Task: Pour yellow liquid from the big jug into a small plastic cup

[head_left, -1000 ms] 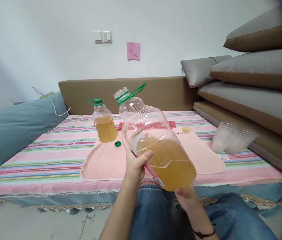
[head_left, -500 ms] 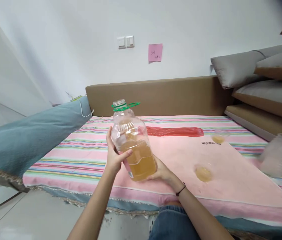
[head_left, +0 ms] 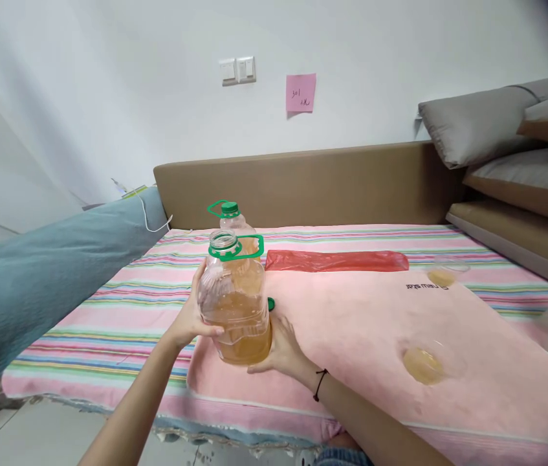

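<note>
A person is holding a large clear plastic bottle (head_left: 235,304) upright between both hands, low over the near left corner of a pink towel (head_left: 375,336) spread on a bed with a striped sheet (head_left: 109,317). The left hand (head_left: 191,317) is wrapping the bottle's left side, and the right hand (head_left: 281,346) is cupping its lower right side, so both are closed in a grip on it. The bottle is about half full of amber liquid, and its mouth, ringed by a green collar with a handle, is standing open with no cap.

Just behind it, a second bottle (head_left: 235,223) with a green cap is standing on the bed. A small green cap (head_left: 270,303) is lying on the towel, partly hidden behind the held bottle. A red plastic bag (head_left: 336,261) is lying across the towel's far edge. Two clear cups holding a little amber liquid, the near cup (head_left: 426,362) and the far cup (head_left: 443,272), are sitting on the towel well to the right.

With the mouth open, any tilt or slip of the hands could spill liquid onto the towel and bedding; the soft bed could also let the bottle tip once it is set down.

Whether the bottle's base is touching the towel is hard to tell. A pale blurred shape is being cut off at the right edge.
</note>
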### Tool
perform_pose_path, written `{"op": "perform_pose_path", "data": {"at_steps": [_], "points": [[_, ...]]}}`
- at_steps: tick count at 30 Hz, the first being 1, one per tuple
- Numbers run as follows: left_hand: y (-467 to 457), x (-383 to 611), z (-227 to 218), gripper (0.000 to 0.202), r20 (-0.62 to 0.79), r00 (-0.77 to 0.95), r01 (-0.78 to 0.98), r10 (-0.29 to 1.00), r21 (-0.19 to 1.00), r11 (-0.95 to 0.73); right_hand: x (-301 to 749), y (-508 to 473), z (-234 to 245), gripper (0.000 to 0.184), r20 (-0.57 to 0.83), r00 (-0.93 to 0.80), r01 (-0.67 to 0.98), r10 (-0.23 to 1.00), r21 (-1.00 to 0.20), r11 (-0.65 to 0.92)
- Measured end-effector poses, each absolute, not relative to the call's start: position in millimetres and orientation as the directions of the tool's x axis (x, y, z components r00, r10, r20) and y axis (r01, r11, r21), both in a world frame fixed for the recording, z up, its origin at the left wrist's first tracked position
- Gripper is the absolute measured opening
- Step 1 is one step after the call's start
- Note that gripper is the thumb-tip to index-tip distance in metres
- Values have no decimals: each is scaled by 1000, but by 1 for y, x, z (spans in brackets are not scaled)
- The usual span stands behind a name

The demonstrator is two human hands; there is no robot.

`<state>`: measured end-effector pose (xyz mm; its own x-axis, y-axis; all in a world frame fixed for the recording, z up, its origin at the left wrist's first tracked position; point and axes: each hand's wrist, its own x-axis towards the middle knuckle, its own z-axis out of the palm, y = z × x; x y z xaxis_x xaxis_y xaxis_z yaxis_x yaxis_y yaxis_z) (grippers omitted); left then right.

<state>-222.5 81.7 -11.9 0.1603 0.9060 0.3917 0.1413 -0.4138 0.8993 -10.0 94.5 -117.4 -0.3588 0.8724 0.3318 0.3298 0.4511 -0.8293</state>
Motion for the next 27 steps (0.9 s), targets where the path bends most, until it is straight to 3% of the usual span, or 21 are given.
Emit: {"op": "perform_pose_path", "data": {"at_steps": [6, 11, 16, 18, 21, 24, 27], "points": [[79, -241, -13, 140, 242, 269, 242, 932, 920, -309, -12, 92, -133, 106, 316, -347, 375, 883, -817, 439], [74, -237, 0, 136, 189, 293, 354, 937, 889, -289, 0, 93, -121, 116, 317, -436, 257, 842, -853, 454], [59, -232, 3, 125, 187, 181, 353, 966, 904, -241, 41, 79, -91, 88, 364, -483, 69, 796, -891, 449], [48, -232, 1, 125, 265, 105, 358, 959, 889, -285, 71, 69, -76, 70, 373, -441, 38, 817, -901, 431], [27, -221, 0, 118, 494, -66, 425, 867, 800, -423, 132, 53, -52, 49, 388, -327, 24, 862, -908, 418], [3, -184, -1, 108, 697, -135, 507, 704, 659, -555, 201, 40, -36, 35, 509, -44, 34, 860, -859, 510], [-12, -121, -12, 97, 764, -84, 519, 639, 581, -627, 264, 32, -41, 32, 521, 204, 166, 829, -853, 496]]}}
